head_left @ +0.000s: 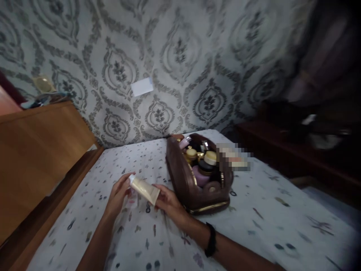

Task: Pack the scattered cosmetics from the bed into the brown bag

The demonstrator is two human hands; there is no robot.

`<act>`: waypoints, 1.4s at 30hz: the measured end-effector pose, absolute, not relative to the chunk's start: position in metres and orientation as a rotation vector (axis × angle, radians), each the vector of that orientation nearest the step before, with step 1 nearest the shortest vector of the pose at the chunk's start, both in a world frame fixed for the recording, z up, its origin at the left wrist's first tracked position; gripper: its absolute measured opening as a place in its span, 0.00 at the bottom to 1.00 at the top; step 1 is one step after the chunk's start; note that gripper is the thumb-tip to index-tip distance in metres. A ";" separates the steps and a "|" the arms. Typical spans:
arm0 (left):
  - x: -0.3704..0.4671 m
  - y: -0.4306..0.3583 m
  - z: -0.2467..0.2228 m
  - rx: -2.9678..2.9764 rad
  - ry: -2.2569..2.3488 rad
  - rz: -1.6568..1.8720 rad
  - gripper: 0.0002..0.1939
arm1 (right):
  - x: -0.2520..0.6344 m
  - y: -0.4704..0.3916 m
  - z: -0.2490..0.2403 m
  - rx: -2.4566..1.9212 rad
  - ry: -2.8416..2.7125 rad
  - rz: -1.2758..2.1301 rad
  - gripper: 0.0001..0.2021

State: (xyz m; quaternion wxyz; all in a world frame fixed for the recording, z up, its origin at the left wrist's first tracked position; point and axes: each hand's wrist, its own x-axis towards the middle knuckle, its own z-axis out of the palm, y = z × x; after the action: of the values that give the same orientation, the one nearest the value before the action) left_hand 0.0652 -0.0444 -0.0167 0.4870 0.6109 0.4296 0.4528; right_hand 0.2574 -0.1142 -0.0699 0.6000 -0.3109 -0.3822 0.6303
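A cream-coloured squeeze tube [145, 189] with a white cap is held slantwise between my two hands, above the patterned sheet. My left hand [120, 192] has its fingers closed at the cap end. At the flat end, my right hand [168, 201] pinches the tube. Under the tube, close to my left hand, a small clear item with a pinkish mark [132, 200] is partly hidden; its kind cannot be made out. Just right of my right hand stands a brown cosmetic bag [180, 175], unzipped, with several jars such as a yellow-lidded jar [191, 153] and a black-lidded jar [205, 166] inside.
The patterned sheet [254, 233] covers the bed. A wooden headboard-like panel [42, 150] rises on the left, and the papered wall [180, 75] stands behind. A blurred-out flat item [235, 158] lies beyond the bag. Dark furniture [262, 150] is on the right.
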 end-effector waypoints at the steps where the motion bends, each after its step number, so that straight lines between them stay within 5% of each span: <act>1: 0.065 -0.044 -0.015 1.540 1.056 1.081 0.27 | 0.257 -0.114 -0.070 -0.705 -0.893 1.467 0.26; 12: 0.091 -0.045 0.024 1.880 1.208 0.948 0.28 | 0.252 -0.101 -0.085 -0.684 -0.771 1.526 0.33; 23: 0.113 -0.048 0.057 2.062 1.312 0.925 0.30 | 0.249 -0.101 -0.083 -0.749 -0.763 1.504 0.29; 32: 0.118 -0.051 0.108 2.299 1.219 0.850 0.24 | 0.288 -0.157 0.006 -1.073 -1.261 1.201 0.43; 38: 0.143 -0.067 0.147 2.514 1.007 0.633 0.18 | 0.312 -0.151 0.062 -0.930 -1.380 0.791 0.18; 42: 0.170 -0.077 0.172 2.542 0.842 0.644 0.17 | 0.342 -0.139 0.095 -0.855 -1.452 0.671 0.13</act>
State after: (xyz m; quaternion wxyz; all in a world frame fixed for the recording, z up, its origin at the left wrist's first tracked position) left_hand 0.1697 -0.0769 0.1717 0.1924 0.9057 0.2999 0.2296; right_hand 0.3416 -0.1388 0.0950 0.6162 -0.3713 -0.6305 0.2914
